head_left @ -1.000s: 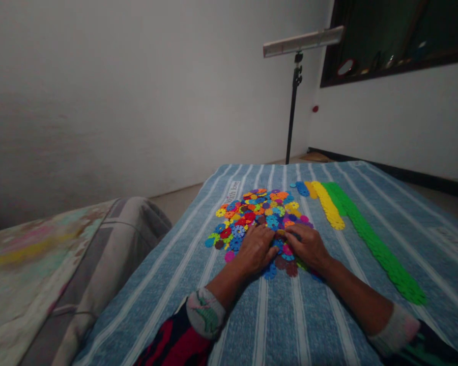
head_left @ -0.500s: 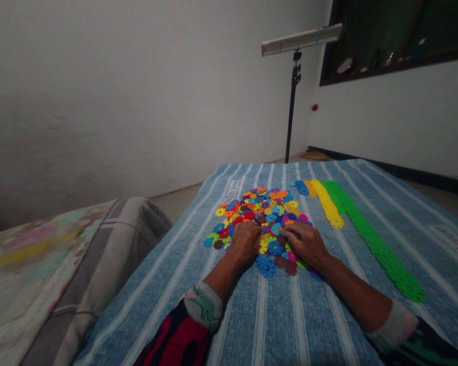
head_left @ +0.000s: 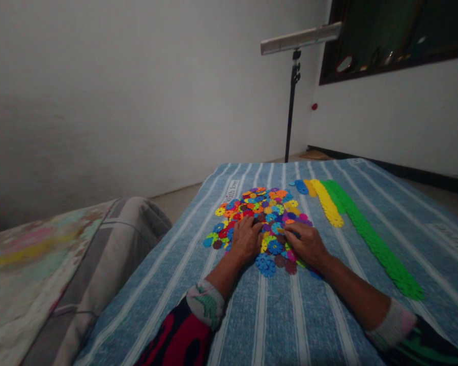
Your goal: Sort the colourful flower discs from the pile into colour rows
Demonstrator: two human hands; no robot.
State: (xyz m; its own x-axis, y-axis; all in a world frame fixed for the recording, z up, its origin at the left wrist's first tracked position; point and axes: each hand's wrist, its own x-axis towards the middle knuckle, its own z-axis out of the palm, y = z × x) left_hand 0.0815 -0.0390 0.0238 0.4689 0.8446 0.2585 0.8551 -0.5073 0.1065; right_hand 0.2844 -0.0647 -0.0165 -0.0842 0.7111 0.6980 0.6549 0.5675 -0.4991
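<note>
A heap of small flower-shaped plastic discs (head_left: 265, 211) in many colours lies on a blue striped cloth (head_left: 275, 315). My left hand (head_left: 245, 238) rests palm down on the heap's near left part, fingers stretched over the discs. My right hand (head_left: 305, 243) lies on the heap's near right edge with its fingers curled; what they hold, if anything, is hidden. To the right run sorted rows of discs: a long green row (head_left: 370, 239), a shorter yellow row (head_left: 328, 206), a small orange group (head_left: 310, 188) and a small blue group (head_left: 300, 186).
The striped cloth covers a raised surface that ends at the left, beside a grey and patterned blanket (head_left: 80, 269). A light bar on a black stand (head_left: 292, 96) rises behind the far edge. White walls stand behind, with a dark window (head_left: 397, 35) at top right.
My left hand has slid left and slightly forward across the heap, uncovering the discs between my hands. My right hand has hardly moved.
</note>
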